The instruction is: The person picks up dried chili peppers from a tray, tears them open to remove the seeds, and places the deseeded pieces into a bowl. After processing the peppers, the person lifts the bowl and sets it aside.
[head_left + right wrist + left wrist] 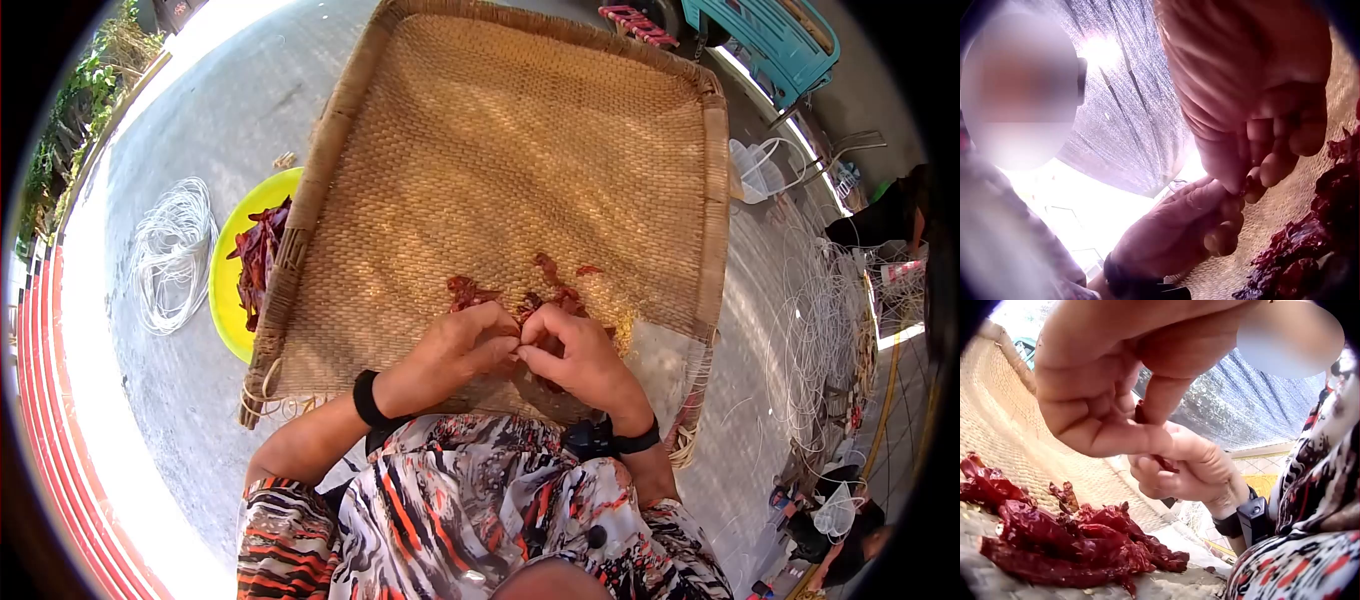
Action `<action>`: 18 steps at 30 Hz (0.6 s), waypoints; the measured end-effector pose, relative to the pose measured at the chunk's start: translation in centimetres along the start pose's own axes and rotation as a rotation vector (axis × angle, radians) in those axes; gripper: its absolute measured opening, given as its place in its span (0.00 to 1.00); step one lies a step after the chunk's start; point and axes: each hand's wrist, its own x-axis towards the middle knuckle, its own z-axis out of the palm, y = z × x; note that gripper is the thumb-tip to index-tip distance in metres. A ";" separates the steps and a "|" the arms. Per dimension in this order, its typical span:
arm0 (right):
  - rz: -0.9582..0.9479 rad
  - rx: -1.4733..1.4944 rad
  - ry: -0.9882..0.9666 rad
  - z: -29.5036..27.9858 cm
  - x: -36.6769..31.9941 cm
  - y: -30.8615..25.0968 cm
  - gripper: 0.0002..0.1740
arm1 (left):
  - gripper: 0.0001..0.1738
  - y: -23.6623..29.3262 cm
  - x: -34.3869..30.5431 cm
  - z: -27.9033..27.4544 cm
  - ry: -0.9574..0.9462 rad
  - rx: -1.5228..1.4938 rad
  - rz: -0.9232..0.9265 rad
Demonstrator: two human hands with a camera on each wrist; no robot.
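Note:
Both hands meet fingertip to fingertip low over a large woven tray (500, 130). My left hand (462, 347) pinches a dried red chili (1140, 413), mostly hidden by the fingers in the left wrist view. My right hand (578, 362), its thumb and fingers curled, pinches the same chili from the other side; red skin shows between its fingers. Below them, a pile of wrinkled dried chilies (1066, 544) lies on the weave. Pale yellow seeds (626, 328) are scattered near the tray's right front corner.
A yellow plate (228, 300) of dried chilies (262, 262) stands under the tray's left edge. Coiled white cord (170, 255) lies farther left; tangled white strands (825, 340) spread at right. A clear plastic container (756, 172) and a teal cart (775, 45) stand beyond the tray.

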 end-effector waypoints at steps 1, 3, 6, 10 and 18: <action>-0.013 0.019 0.000 -0.1 0.2 0.0 0.11 | 0.10 0.0 -0.2 -0.3 0.029 -0.033 -0.030; -0.038 0.056 -0.003 -0.6 0.9 0.4 0.12 | 0.09 0.9 -0.8 -0.7 0.089 -0.099 -0.091; -0.078 -0.213 0.253 -1.2 2.7 2.5 0.12 | 0.08 1.0 -2.2 -3.6 0.374 0.047 -0.045; -0.028 -0.534 0.380 -2.2 5.1 4.2 0.12 | 0.09 1.2 -4.4 -9.4 0.802 0.050 -0.007; 0.086 -0.508 0.292 -2.3 7.6 6.2 0.14 | 0.17 -0.3 -7.1 -10.3 0.853 -0.050 0.065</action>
